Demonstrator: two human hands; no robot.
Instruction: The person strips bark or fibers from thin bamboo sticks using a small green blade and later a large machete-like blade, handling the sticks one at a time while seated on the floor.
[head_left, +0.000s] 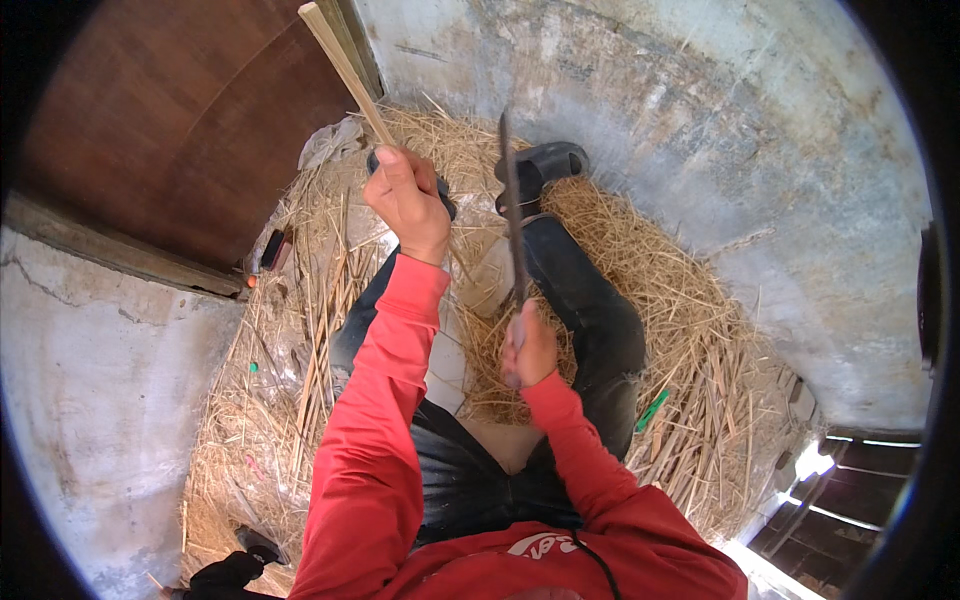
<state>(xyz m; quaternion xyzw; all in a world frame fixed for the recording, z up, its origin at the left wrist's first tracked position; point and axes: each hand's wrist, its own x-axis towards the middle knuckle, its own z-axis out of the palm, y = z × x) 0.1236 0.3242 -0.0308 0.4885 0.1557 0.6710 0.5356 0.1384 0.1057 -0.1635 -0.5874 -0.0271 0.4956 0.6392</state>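
Note:
My left hand (410,205) is raised in front of me, fingers closed around a pale split-wood stick (345,70), perhaps bamboo. The stick slants up and to the left from my fist, toward a brown panel. In my right hand (532,345), lower and nearer to me, is the handle of a long knife (513,190) with a dark, narrow blade. The blade points up and away, to the right of the stick and apart from it. My legs (585,310) in dark trousers are spread below both hands, and my dark shoes (545,165) rest among shavings.
Straw-like shavings (640,235) cover the floor, with split strips (700,410) piled on the right and more strips (318,350) on the left. A green object (651,410) lies beside my right leg. Concrete walls (760,130) and a brown panel (170,120) enclose the space. Another person's dark-clothed limb (225,577) shows lower left.

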